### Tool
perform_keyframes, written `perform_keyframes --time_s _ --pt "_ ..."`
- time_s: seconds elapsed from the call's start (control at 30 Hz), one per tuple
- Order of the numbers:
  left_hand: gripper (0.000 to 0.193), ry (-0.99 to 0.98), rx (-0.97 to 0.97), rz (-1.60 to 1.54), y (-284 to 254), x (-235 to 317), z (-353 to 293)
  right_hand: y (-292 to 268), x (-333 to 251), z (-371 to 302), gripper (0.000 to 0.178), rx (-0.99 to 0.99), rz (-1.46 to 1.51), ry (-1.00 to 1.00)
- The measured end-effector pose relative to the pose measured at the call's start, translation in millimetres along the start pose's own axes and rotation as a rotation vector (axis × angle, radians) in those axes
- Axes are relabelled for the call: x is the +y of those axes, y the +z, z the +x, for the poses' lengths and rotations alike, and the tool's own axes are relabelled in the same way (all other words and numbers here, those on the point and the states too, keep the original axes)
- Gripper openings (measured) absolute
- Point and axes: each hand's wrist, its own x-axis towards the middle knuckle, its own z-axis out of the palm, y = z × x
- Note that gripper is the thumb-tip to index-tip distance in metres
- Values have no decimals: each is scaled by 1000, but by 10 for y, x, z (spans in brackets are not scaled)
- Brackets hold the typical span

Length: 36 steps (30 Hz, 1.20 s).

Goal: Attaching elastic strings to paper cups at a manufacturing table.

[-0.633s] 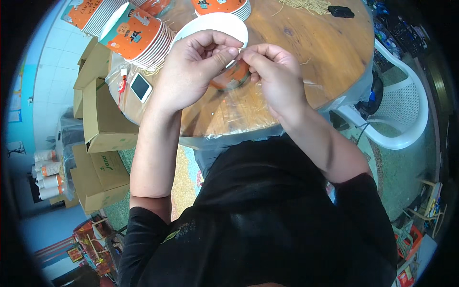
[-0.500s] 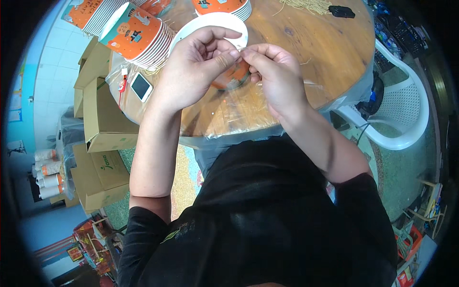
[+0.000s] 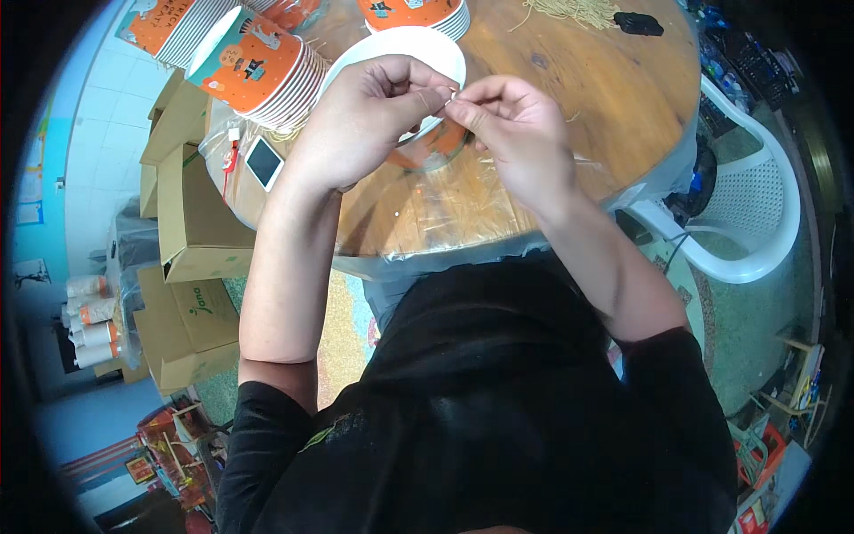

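Above the near side of an orange paper bucket [image 3: 436, 147] with a white inside, my two hands meet fingertip to fingertip. My left hand [image 3: 378, 116] is closed in a pinch of thumb and forefinger. Facing it, my right hand [image 3: 516, 129] pinches too, its other fingers curled. A thin pale strand shows between the fingertips; most of it is hidden by the fingers. The bucket stands on the wooden table, partly covered by my hands.
Nested orange buckets [image 3: 258, 67] lie tilted at the left; another stack [image 3: 414, 13] is behind. A phone [image 3: 263, 163] rests near the table's left edge. Pale cords [image 3: 578, 11] and a black object [image 3: 638, 23] lie at the back right. Cardboard boxes [image 3: 200, 214] and a white chair [image 3: 743, 178] flank the table.
My right hand has shifted slightly right and its fingers have turned a little. My left hand stays nearly in place, its forefinger drawn closer to the thumb.
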Motion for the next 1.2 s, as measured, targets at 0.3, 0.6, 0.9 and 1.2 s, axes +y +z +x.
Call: perform_keyframes --time_s 0.3,0.6,0.9,1.2 --pt "20 33 41 -44 22 -30 -14 -73 100 116 36 -5 -42 -203" --pt "17 69 25 -62 -32 -76 21 -33 30 164 34 -84 25 -213" --pt "15 72 29 -113 -52 -47 42 -63 24 254 21 -84 11 -107" --pt "22 84 31 -145 -47 -56 49 -77 62 232 15 -82 48 -12"
